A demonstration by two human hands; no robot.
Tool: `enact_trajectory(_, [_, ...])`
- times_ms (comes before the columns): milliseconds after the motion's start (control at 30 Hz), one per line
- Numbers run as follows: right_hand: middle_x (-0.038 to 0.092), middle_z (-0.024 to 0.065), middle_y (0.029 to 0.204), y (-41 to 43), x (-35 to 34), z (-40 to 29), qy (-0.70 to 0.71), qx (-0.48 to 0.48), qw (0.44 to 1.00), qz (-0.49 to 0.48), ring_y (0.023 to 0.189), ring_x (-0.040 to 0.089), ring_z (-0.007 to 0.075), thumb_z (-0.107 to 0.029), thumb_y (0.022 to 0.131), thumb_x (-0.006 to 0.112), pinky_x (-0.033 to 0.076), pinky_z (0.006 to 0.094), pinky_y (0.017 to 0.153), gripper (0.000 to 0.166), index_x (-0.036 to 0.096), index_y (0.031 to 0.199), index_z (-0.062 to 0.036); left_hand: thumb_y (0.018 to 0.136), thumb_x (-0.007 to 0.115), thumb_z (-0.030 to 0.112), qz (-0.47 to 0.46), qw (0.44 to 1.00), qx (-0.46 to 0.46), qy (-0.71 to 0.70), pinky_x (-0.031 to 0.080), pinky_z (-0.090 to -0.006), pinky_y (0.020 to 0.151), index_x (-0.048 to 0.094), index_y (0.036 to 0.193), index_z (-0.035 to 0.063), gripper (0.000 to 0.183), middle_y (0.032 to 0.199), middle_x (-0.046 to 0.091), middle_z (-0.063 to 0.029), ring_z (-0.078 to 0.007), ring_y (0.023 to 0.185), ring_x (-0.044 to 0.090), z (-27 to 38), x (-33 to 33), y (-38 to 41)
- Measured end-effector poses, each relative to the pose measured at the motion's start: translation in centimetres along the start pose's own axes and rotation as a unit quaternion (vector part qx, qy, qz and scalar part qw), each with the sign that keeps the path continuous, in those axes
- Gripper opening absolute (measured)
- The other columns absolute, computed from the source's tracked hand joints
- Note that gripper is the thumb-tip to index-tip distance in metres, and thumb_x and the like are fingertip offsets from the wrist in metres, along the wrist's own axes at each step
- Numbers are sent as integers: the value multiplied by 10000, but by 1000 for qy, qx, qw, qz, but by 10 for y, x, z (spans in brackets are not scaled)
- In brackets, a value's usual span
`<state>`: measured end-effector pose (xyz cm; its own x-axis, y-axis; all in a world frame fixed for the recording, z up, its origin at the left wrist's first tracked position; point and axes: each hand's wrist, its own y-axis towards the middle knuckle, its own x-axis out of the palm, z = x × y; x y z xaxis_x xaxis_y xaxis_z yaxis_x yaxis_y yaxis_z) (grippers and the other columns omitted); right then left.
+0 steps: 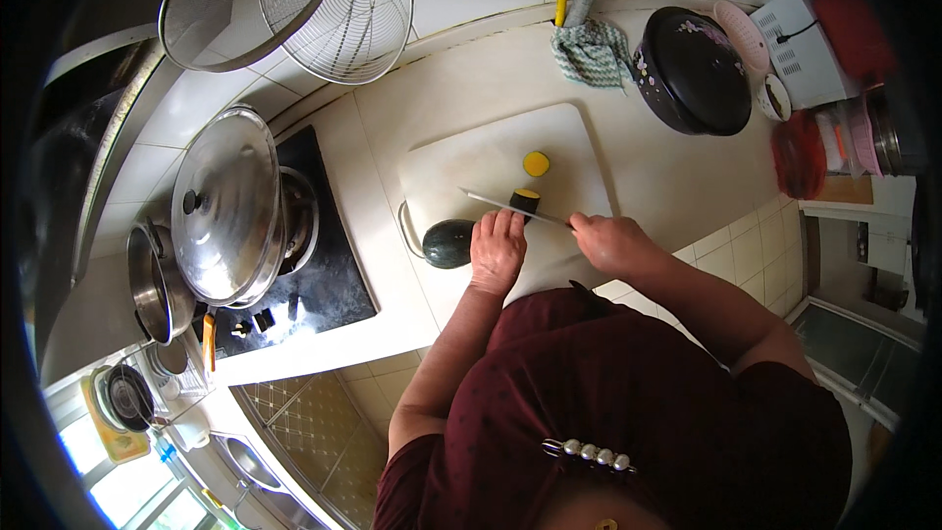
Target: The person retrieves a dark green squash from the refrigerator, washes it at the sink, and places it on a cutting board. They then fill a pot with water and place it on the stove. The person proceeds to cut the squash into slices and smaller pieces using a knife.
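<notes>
A white cutting board [471, 162] lies on the counter, with a wire-like handle at its left side. On it rest a large dark green squash piece [447, 244], a shorter piece with a yellow cut face [525, 199], and a round yellow slice [536, 163] beyond them. My left hand [498, 243] lies at the large piece, fingertips by the shorter one; its grip is partly hidden. My right hand [611, 239] is closed on the handle of a kitchen knife [489, 201], whose blade points left and passes across the shorter piece, close to my left fingertips.
Left of the board is a black glass gas hob [338, 280] bearing a large lidded steel wok [228, 206] and a steel pot [158, 283]. Wire strainers [353, 15] hang above. At the back right stand a cloth [591, 51] and a black lidded pot [692, 70].
</notes>
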<state>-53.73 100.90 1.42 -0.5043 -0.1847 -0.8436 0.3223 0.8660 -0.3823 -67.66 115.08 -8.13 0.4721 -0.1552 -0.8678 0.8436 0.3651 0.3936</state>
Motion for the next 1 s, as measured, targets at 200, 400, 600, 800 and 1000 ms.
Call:
enact_trajectory(200, [606, 191, 732, -8, -9, -11, -33, 31, 998, -44, 711, 617, 377, -104, 873, 420, 483, 479, 628, 101, 454, 907, -14, 715, 585, 89, -48, 999, -4, -4, 453, -374, 712, 595, 896, 80, 181, 877, 556, -58, -244, 882, 537, -1, -2, 2])
enact_trajectory(400, [604, 199, 710, 8, -7, -10, -28, 34, 996, -75, 702, 620, 382, -84, 855, 433, 483, 482, 615, 89, 456, 913, -20, 714, 583, 86, -42, 999, -2, -23, 453, -380, 715, 601, 911, 71, 199, 918, 563, -67, -249, 884, 533, -3, 0, 2])
enact_trajectory(600, [607, 195, 718, 49, 45, 15, 8, 22, 999, -28, 702, 614, 388, -130, 872, 465, 479, 488, 608, 108, 464, 925, -36, 735, 573, 93, -52, 998, 9, -31, 450, -377, 731, 606, 996, 72, 264, 999, 563, -77, -254, 908, 527, -3, -4, -1])
enact_trajectory(800, [596, 175, 656, 49, 61, 36, 62, -38, 993, 88, 638, 598, 392, -194, 899, 479, 471, 488, 577, 149, 474, 931, -48, 753, 584, 135, -84, 994, 42, 63, 421, -369, 742, 596, 1020, 104, 270, 986, 561, -58, -240, 917, 530, 0, -37, 0])
enact_trajectory(1000, [600, 170, 667, -4, 34, 12, 52, -3, 996, 66, 637, 601, 371, -204, 907, 472, 458, 480, 559, 166, 472, 912, -38, 735, 599, 107, -11, 999, 39, 28, 432, -380, 738, 569, 921, 92, 189, 929, 563, -53, -243, 862, 541, -10, -12, -5])
